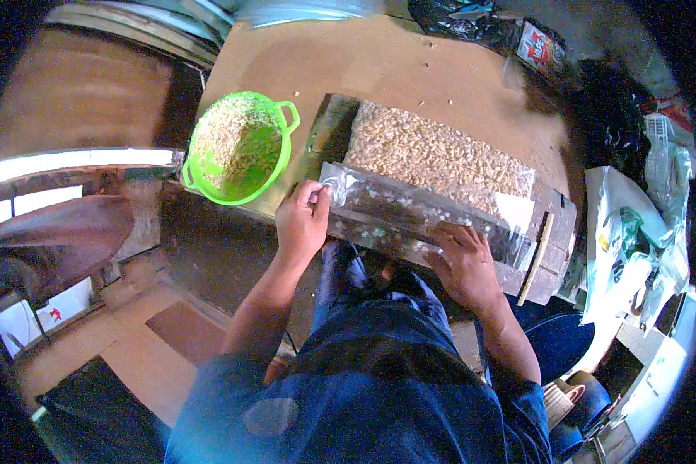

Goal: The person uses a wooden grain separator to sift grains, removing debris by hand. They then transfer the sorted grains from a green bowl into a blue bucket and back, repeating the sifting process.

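A long block of pale chopped pieces (435,151) lies on a dark wooden board (330,124) on the table, partly in clear plastic. Along its near side runs a flap of clear plastic film (394,197). My left hand (307,211) pinches the left end of the film between thumb and fingers. My right hand (464,261) rests with spread fingers on the film near its right part. A white piece of paper or label (516,211) lies at the block's right end. To the left stands a green plastic colander (240,148) with more pale pieces inside.
A thin wooden stick (536,258) lies at the board's right end. White plastic bags (626,243) are at the right, beside dark bags (609,116). A few crumbs are scattered over the brown tabletop (383,64). Blue containers (557,342) stand below right.
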A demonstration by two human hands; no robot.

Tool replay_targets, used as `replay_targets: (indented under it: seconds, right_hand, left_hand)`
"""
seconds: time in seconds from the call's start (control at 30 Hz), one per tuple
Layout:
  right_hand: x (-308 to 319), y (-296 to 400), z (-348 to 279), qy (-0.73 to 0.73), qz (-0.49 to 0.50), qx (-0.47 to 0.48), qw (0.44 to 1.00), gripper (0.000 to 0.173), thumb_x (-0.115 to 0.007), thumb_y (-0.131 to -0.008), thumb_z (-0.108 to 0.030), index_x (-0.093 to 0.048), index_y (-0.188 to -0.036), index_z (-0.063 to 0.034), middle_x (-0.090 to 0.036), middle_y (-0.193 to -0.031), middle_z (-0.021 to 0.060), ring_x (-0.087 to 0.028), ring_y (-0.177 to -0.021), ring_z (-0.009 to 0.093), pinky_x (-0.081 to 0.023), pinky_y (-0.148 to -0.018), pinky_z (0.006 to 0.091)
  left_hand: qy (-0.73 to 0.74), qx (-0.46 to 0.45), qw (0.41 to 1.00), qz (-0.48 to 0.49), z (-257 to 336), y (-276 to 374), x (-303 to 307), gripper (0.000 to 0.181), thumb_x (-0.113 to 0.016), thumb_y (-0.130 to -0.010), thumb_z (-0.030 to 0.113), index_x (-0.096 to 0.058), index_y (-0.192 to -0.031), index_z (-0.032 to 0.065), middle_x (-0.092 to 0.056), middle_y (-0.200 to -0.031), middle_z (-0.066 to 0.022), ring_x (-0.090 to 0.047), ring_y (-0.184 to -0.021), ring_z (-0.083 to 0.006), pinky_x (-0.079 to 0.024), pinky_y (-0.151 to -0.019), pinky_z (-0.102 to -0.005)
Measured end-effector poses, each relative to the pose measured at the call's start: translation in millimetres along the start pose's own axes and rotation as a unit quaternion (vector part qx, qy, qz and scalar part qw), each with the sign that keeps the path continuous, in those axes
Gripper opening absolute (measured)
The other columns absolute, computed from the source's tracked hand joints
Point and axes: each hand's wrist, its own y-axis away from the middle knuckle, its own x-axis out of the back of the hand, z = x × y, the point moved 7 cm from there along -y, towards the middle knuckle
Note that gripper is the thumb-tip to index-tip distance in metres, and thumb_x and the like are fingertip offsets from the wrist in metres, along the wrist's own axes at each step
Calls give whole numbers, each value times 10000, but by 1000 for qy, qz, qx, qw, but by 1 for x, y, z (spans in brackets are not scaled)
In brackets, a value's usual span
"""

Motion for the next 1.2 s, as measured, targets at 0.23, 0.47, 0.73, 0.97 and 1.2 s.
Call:
replay_targets:
  seconds: [0.23,0.47,0.73,0.97,1.2]
  right_hand:
    - [-15,-36,-19,7,-29,30,999,406,-680,-906,-295,-652,-1253,-87,-601,-1316,144,-558,-1206,351,-444,-1007,478]
    - [-29,-58,-26,6,-71,61,996,442,-648,-931,-363,-636,-1268,-78,-591,-1314,176,-556,-1198,384,-454,-1005,493]
    - [-42,-81,-41,-6,-120,89,989,522,-565,-974,-459,-596,-1338,-85,-571,-1346,202,-532,-1251,402,-431,-1057,501]
    - [-59,-94,-46,-16,-115,113,987,587,-549,-970,-491,-533,-1428,-124,-508,-1451,184,-480,-1339,392,-376,-1135,496]
    - [-60,-106,-56,-39,-144,104,983,598,-543,-972,-505,-533,-1431,-122,-492,-1469,187,-455,-1368,387,-369,-1147,487]
  left_hand:
    - [83,20,996,36,-16,0,17,148,-718,-907,143,-639,-912,18,-668,-798,-129,-655,-690,-276,-517,-628,-390]
    - [101,44,994,19,-22,4,10,147,-720,-931,110,-624,-910,0,-689,-758,-55,-606,-686,-65,-497,-608,-259]
    - [126,68,990,1,-20,3,7,141,-712,-935,136,-624,-924,26,-674,-738,-116,-659,-603,-198,-511,-564,-330]
    - [108,53,993,5,-18,0,5,155,-713,-935,162,-625,-933,34,-684,-749,-120,-690,-639,-204,-521,-573,-329]
    - [115,69,991,-6,-24,0,0,165,-711,-935,194,-633,-921,50,-683,-738,-114,-650,-575,-198,-508,-550,-336]
